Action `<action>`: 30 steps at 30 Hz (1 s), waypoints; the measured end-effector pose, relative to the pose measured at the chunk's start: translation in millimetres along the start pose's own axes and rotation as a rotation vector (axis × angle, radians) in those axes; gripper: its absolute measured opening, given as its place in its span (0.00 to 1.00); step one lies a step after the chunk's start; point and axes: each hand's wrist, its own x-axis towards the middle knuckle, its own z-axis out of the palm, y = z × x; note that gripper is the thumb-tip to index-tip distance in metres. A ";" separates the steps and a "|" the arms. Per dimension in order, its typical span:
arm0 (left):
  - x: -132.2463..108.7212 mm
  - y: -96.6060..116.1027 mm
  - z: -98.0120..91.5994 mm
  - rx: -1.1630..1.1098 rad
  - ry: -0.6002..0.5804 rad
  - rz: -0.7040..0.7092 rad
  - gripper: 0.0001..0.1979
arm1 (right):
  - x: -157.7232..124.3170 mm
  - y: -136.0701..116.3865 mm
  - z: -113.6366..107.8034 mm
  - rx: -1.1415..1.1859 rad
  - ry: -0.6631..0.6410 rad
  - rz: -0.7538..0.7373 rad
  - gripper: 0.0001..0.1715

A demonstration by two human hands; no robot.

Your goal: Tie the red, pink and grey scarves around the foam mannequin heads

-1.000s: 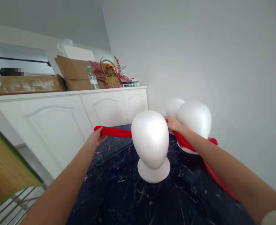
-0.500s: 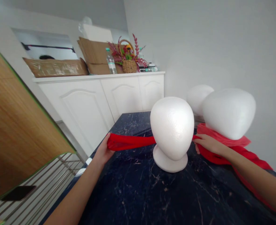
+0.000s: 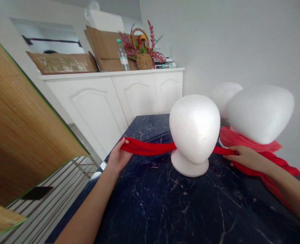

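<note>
A white foam mannequin head (image 3: 194,128) stands upright on the dark marbled table (image 3: 180,210). Behind its neck runs a red scarf (image 3: 150,148), stretched out to both sides. My left hand (image 3: 118,156) is closed on the scarf's left end, thumb on top. To the right of the head, my right hand (image 3: 244,157) pinches the same red cloth, whose loose length trails past my wrist toward the table's right edge. The middle of the scarf is hidden by the head.
Two more foam heads stand at the right, a near one (image 3: 260,113) with red cloth (image 3: 250,139) around its base and one behind (image 3: 226,96). A wooden board (image 3: 25,128) and metal rack (image 3: 71,183) are at left. A white cabinet (image 3: 94,105) stands behind.
My right hand has moved right, away from the head, drawing out more scarf on that side. The left stretch has become narrower. The view has shifted slightly.
</note>
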 end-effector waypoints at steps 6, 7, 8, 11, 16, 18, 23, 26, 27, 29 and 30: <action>-9.2 2.1 5.8 -0.109 -0.061 -0.019 0.13 | -29.7 -17.0 0.5 0.502 -0.143 0.134 0.22; -10.5 0.7 6.5 -0.076 -0.087 -0.027 0.17 | -33.8 -21.7 3.0 0.561 -0.137 0.130 0.24; -11.7 -1.3 7.5 -0.030 -0.116 -0.036 0.21 | -37.1 -25.8 6.2 0.600 -0.131 0.115 0.24; -16.2 -8.8 13.0 0.157 -0.164 -0.060 0.31 | -41.7 -32.1 16.0 0.493 -0.109 0.013 0.22; -31.3 -20.3 26.7 0.342 -0.222 -0.113 0.31 | -39.9 -34.4 14.0 -0.170 0.122 -0.163 0.22; -37.2 -25.1 32.3 0.375 -0.292 -0.123 0.34 | -39.2 -41.5 6.8 -0.167 0.110 -0.128 0.21; -43.3 -47.9 49.9 0.479 -0.487 -0.136 0.26 | -37.2 -70.2 -0.2 0.502 -0.204 0.076 0.20; -49.6 -67.9 65.7 0.647 -0.611 -0.211 0.17 | -35.8 -82.2 13.9 0.871 -0.302 0.240 0.13; -53.3 -74.9 71.4 0.698 -0.654 -0.239 0.17 | -35.8 -84.6 20.9 0.954 -0.330 0.299 0.10; -62.3 -89.0 82.0 0.766 -0.726 -0.291 0.17 | -37.1 -87.4 36.3 1.074 -0.369 0.377 0.07; -67.1 -96.0 86.7 0.779 -0.745 -0.304 0.18 | -38.3 -88.2 43.9 1.118 -0.376 0.391 0.06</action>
